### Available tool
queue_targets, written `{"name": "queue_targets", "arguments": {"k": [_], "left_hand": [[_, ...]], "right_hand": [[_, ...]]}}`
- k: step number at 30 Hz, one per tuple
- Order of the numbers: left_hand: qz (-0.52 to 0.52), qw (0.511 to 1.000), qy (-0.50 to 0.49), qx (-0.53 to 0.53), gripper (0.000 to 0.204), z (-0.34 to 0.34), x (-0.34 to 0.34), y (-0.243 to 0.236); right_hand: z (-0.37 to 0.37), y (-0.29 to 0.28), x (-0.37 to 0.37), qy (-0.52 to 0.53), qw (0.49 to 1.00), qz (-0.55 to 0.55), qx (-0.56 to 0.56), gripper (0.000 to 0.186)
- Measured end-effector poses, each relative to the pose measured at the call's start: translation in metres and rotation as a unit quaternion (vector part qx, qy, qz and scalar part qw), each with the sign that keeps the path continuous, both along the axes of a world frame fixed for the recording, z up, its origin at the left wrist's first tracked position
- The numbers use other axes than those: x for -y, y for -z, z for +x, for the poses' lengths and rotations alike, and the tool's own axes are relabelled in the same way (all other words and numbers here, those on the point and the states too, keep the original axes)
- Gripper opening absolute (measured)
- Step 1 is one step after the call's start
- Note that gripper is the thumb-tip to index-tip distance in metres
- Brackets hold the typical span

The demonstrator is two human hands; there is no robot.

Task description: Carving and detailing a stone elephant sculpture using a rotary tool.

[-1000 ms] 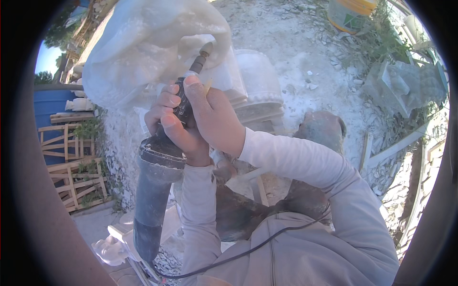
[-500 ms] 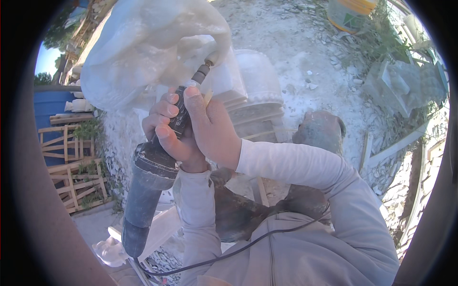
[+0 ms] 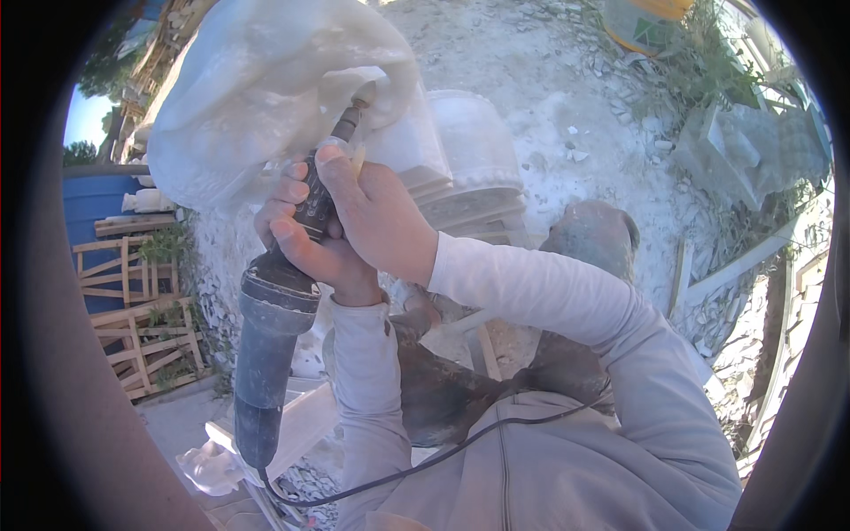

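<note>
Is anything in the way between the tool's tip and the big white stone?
Nothing visible: the tip of the dark power tool, held in the left hand and right hand, is right at the white stone; whether they touch is unclear.

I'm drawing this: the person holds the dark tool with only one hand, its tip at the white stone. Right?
Not just one: the head view shows the left hand and right hand both holding the dark tool, its tip at the white stone.
</note>
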State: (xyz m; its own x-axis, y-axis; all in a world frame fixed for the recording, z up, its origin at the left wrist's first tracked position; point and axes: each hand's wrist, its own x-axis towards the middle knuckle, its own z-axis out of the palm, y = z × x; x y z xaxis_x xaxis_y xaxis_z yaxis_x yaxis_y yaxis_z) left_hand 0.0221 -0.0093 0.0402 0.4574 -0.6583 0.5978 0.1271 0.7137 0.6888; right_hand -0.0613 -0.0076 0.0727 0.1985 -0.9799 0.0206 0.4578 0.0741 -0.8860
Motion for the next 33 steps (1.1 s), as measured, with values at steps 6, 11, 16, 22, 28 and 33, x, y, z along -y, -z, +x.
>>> {"name": "queue_targets", "arguments": {"k": [6, 11, 16, 22, 28, 33], "left_hand": [[-0.021, 0.999, 0.040, -0.010, 0.028, 0.008, 0.001, 0.005], [-0.059, 0.992, 0.106, -0.023, 0.025, 0.006, -0.006, 0.010], [-0.029, 0.995, -0.002, 0.098, 0.030, -0.006, -0.012, 0.005], [0.005, 0.991, -0.013, 0.136, 0.035, -0.013, -0.007, -0.012], [-0.028, 0.971, -0.077, 0.225, 0.036, -0.015, -0.005, -0.023], [-0.041, 0.965, -0.083, 0.246, 0.035, -0.017, 0.002, -0.022]], "right_hand": [[0.000, -0.003, -0.004, 0.000, 1.000, -0.001, -0.003, 0.057], [-0.004, 0.005, -0.018, -0.021, 0.999, 0.028, 0.019, 0.052], [-0.005, 0.006, -0.021, 0.011, 0.998, 0.010, 0.063, 0.053], [-0.029, -0.003, -0.004, -0.077, 0.996, 0.034, 0.017, 0.056], [-0.035, -0.010, 0.003, -0.111, 0.987, 0.083, 0.083, 0.060], [-0.039, -0.008, 0.006, -0.133, 0.984, 0.090, 0.077, 0.061]]}}
